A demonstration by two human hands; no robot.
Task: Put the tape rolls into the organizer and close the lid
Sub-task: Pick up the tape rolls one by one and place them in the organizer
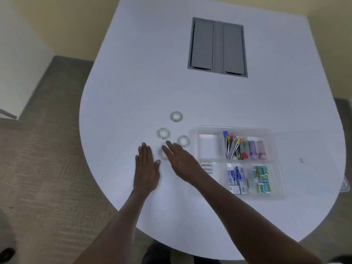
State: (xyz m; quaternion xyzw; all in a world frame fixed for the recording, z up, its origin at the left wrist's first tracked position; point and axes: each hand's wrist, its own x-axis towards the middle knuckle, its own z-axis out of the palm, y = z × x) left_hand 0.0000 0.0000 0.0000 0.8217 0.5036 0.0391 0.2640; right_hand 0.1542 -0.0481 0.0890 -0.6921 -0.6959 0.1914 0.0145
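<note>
1. I see a white rounded table [190,92] from above, with a grey hatch panel [217,47] set into its far part.
2. Four clear tape rolls lie flat on the table to the left of the organizer: the far roll [176,116] sits apart from the others, the left roll [163,133] and the right roll [183,140] lie nearer me, and the nearest roll [162,154] is partly hidden under my right fingers.
3. My left hand [146,166] lies flat on the table, palm down, fingers straight and together, holding nothing; its thumb tip is just beside the nearest roll.
4. My right hand [178,161] reaches across with fingers extended and loose over the nearest roll; I cannot tell whether it touches the roll, and it has nothing gripped.
5. The clear organizer [275,149] sits on the table to my right, with its transparent lid [312,161] folded out flat on the far right side.
6. Its upper left compartment [208,147] looks empty, next to the right roll.
7. Other compartments hold pens [233,147], pastel highlighters [256,149], batteries [208,167], small blue-and-white boxes [237,180] and teal-and-yellow boxes [262,179].
8. No tape roll is in the organizer.
</note>
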